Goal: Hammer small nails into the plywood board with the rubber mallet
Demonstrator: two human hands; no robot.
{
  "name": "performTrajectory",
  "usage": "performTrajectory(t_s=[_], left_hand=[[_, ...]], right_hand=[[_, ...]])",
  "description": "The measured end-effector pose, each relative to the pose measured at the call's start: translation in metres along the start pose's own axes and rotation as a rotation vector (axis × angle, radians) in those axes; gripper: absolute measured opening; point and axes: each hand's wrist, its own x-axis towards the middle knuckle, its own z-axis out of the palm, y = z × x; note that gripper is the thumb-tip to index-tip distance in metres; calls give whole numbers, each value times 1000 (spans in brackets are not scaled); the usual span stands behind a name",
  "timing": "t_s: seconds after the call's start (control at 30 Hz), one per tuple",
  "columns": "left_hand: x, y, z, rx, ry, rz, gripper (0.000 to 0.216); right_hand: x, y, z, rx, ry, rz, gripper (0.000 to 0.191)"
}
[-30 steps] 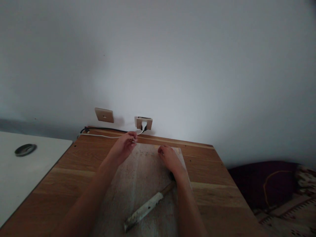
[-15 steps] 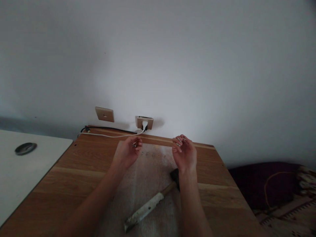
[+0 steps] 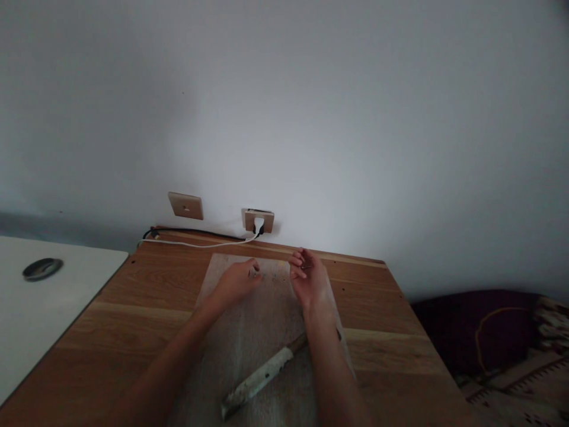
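My left hand (image 3: 240, 281) is closed in a pinch above the far left part of a worn, whitish board (image 3: 249, 320). Small, thin metal pieces that look like nails (image 3: 254, 274) show at its fingertips. My right hand (image 3: 310, 276) is palm up with its fingers curled in, and a thin nail (image 3: 306, 267) glints between them. Beneath my right forearm lies a hammer (image 3: 262, 378) on the board, its pale, worn handle pointing toward me. The forearm hides most of its head.
The board lies on a wooden tabletop (image 3: 386, 350) against a white wall. A white plug (image 3: 258, 225) sits in a wall socket, with a white cable (image 3: 200, 245) and a black one along the back edge. A dark round dish (image 3: 42, 268) stands on a white surface at left.
My right hand has moved left and slightly down, closer to my left hand. My left hand has shifted slightly right and turned, with its back now facing up more.
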Motion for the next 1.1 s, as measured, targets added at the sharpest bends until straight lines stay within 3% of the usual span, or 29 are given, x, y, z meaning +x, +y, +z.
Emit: performTrajectory(t_s=[0.27,0.53,0.8,0.93,1.0,1.1], left_hand=[[-3,-1,-4,142,-79,78,18],[-5,4,-5,193,-34,38,12],[-3,7,0,218,3,-33,19],[3,5,1,-57,99,-59,23],[5,5,-2,-373,110,-78,25],[7,5,-6,-885,14,-165,26]], right_hand=[[-2,18,4,-567,3,-23,32],[0,14,-6,-1333,32,-98,18],[-12,23,-8,-1627,-35,-15,16],[-14,26,-5,-1588,-35,-17,11],[-12,27,-3,-1514,-27,-41,15],[-7,24,0,-1335,-5,-93,16]])
